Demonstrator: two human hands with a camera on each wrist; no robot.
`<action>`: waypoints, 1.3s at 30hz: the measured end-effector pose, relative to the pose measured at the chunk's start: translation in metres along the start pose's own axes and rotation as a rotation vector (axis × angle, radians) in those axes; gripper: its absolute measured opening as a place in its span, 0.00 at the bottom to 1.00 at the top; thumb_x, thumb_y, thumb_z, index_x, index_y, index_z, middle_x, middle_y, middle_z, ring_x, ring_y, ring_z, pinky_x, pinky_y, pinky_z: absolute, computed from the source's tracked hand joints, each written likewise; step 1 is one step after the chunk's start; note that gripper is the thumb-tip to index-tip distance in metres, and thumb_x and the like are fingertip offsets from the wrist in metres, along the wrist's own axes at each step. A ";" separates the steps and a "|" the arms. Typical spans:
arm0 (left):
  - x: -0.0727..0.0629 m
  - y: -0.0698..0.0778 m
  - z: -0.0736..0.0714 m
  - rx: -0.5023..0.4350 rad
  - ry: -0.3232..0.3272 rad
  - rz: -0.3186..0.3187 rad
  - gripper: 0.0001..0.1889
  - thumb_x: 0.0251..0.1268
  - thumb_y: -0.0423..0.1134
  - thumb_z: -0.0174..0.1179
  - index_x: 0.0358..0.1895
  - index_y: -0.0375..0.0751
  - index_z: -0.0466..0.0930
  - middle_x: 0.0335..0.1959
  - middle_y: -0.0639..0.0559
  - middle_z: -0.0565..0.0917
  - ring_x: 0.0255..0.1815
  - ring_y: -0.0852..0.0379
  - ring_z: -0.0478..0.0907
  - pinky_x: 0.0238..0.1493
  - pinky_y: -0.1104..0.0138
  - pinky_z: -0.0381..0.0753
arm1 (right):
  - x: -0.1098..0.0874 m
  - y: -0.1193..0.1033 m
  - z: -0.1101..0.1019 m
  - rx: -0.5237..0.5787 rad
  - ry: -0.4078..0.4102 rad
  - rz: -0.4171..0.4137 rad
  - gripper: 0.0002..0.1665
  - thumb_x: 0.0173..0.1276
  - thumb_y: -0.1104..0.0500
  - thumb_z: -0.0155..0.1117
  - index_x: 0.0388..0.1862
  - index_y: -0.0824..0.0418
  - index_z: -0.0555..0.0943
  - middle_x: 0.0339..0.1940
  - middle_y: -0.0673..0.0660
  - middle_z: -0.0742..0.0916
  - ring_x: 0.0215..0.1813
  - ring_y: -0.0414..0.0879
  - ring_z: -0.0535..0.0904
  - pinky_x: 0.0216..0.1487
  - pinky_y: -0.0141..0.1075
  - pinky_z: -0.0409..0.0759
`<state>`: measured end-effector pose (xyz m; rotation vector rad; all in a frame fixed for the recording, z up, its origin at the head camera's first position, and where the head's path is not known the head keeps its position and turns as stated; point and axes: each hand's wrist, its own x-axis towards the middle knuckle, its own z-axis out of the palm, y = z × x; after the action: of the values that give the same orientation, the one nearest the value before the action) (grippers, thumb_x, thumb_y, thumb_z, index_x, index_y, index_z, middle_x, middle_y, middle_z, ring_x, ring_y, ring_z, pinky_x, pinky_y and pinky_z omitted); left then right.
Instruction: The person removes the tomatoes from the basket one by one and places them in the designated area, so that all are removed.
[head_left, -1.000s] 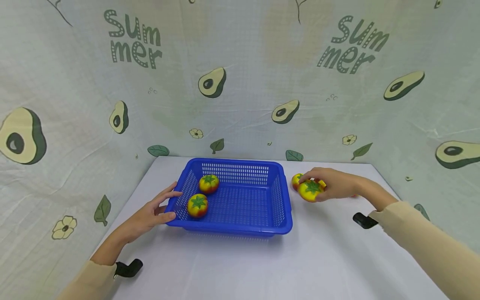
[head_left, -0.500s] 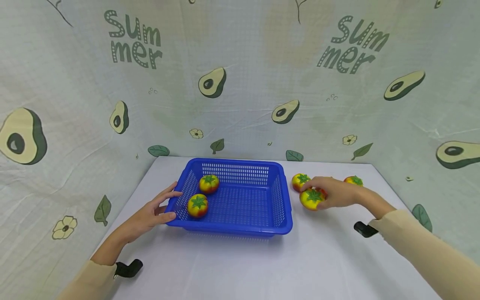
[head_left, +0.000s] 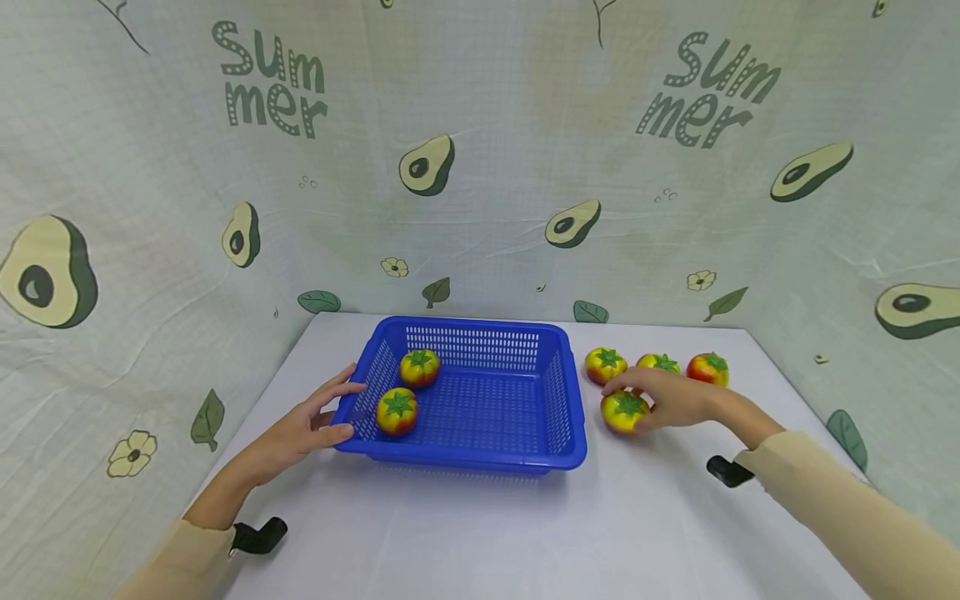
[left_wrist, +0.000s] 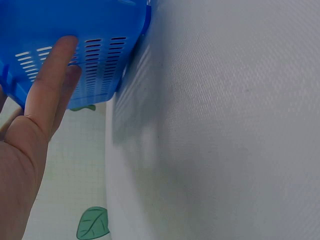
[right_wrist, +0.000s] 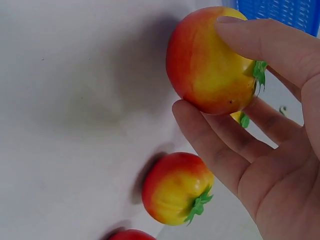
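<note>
My left hand (head_left: 307, 421) is at the left rim of a blue perforated plastic basket (head_left: 465, 458), thumb and forefinger over the edge. In the left wrist view its straight fingers (left_wrist: 45, 95) lie against the basket's outer wall. To the basket's right, my right hand (head_left: 671, 397) holds a yellow-and-red tomato (head_left: 622, 413) with a green leafy top, close over the white table. The right wrist view shows the thumb on one side of this tomato (right_wrist: 205, 60) and fingertips at the other. Two similar tomatoes, one nearer (head_left: 394, 413) and one farther (head_left: 420, 367), sit at the basket's left.
Behind my right hand three more tomatoes stand in a row: a left one (head_left: 604, 365), a partly covered middle one (head_left: 658, 362) and a redder right one (head_left: 708, 369). A patterned cloth (head_left: 487, 167) rises behind and beside the white table (head_left: 465, 542).
My right hand has moved down and toward me with the tomato, away from the back row, uncovering the tomatoes there. My left hand and the basket stay put.
</note>
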<state>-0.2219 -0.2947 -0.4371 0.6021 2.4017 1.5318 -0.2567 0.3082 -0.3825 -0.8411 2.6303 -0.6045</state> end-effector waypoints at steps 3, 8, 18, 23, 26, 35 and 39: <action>0.000 0.000 0.000 0.002 0.000 -0.002 0.32 0.80 0.41 0.61 0.82 0.49 0.63 0.90 0.51 0.36 0.79 0.17 0.58 0.61 0.54 0.87 | 0.000 0.001 0.002 -0.004 0.001 0.001 0.34 0.65 0.61 0.80 0.69 0.55 0.80 0.66 0.56 0.82 0.68 0.60 0.76 0.65 0.63 0.81; 0.000 0.000 0.000 -0.001 -0.001 -0.002 0.32 0.80 0.41 0.60 0.83 0.48 0.63 0.90 0.51 0.36 0.78 0.17 0.58 0.60 0.55 0.87 | 0.001 0.003 0.005 0.002 -0.002 -0.018 0.33 0.65 0.61 0.80 0.69 0.56 0.80 0.66 0.55 0.83 0.68 0.60 0.76 0.65 0.64 0.81; -0.001 0.000 0.000 -0.004 0.000 -0.005 0.32 0.80 0.41 0.61 0.82 0.49 0.63 0.90 0.51 0.36 0.78 0.17 0.59 0.62 0.55 0.86 | 0.004 0.006 0.009 0.009 -0.008 0.019 0.35 0.65 0.62 0.79 0.70 0.56 0.79 0.67 0.56 0.82 0.71 0.62 0.75 0.66 0.63 0.80; -0.001 0.000 0.000 -0.006 -0.004 -0.002 0.32 0.80 0.41 0.60 0.82 0.49 0.63 0.90 0.51 0.36 0.79 0.18 0.58 0.63 0.54 0.85 | 0.005 0.007 0.009 0.013 -0.010 0.022 0.35 0.65 0.62 0.79 0.70 0.55 0.79 0.68 0.56 0.82 0.71 0.63 0.74 0.67 0.64 0.80; 0.000 0.000 -0.001 -0.003 -0.005 0.003 0.32 0.80 0.40 0.60 0.82 0.49 0.63 0.90 0.51 0.36 0.79 0.18 0.59 0.64 0.54 0.85 | 0.005 0.008 0.010 0.019 -0.009 0.015 0.34 0.65 0.62 0.79 0.70 0.55 0.79 0.68 0.56 0.82 0.71 0.63 0.74 0.67 0.64 0.80; 0.001 0.000 -0.001 -0.004 -0.007 0.006 0.32 0.80 0.40 0.60 0.82 0.50 0.63 0.90 0.51 0.36 0.79 0.18 0.59 0.64 0.55 0.85 | 0.004 0.004 0.010 0.020 -0.014 -0.008 0.35 0.65 0.61 0.80 0.71 0.54 0.79 0.69 0.59 0.82 0.72 0.66 0.73 0.67 0.66 0.78; 0.000 -0.001 -0.001 -0.010 -0.005 -0.002 0.32 0.80 0.40 0.60 0.83 0.50 0.63 0.90 0.52 0.36 0.79 0.18 0.59 0.63 0.57 0.86 | 0.004 0.003 0.008 0.018 -0.019 -0.015 0.35 0.65 0.60 0.80 0.70 0.54 0.79 0.69 0.59 0.82 0.72 0.66 0.73 0.67 0.68 0.77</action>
<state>-0.2222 -0.2959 -0.4371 0.6005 2.3886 1.5391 -0.2581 0.3055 -0.3920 -0.8572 2.6005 -0.6198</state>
